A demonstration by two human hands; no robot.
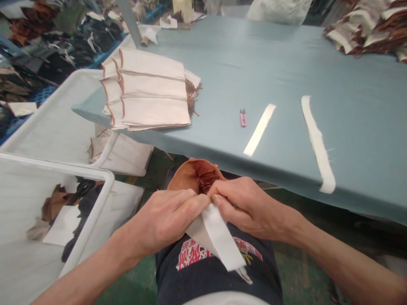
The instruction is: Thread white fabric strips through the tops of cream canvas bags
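Observation:
In the head view, my left hand (168, 218) and my right hand (249, 207) meet over my lap, thumbs and fingers pinched together. From between them a white fabric strip (224, 243) hangs down toward my apron. Under the strip lies a piece of beige cloth (202, 233), partly covered by my left hand. Just beyond my fingers is an orange-brown cloth piece (182, 178) with a bunch of dark brown cords (206, 180) in its fold. My fingers hide the pinched end of the strip and whether it is joined to the cloth.
On the blue-green table (222, 59) are stacked cream cloth bags (154, 87), pink thread snips (243, 118), a short cream strip (260, 130) and a longer frayed strip (318, 142). A brown and cream pile (372, 25) sits far right. White bins (111, 182) with cloth stand left.

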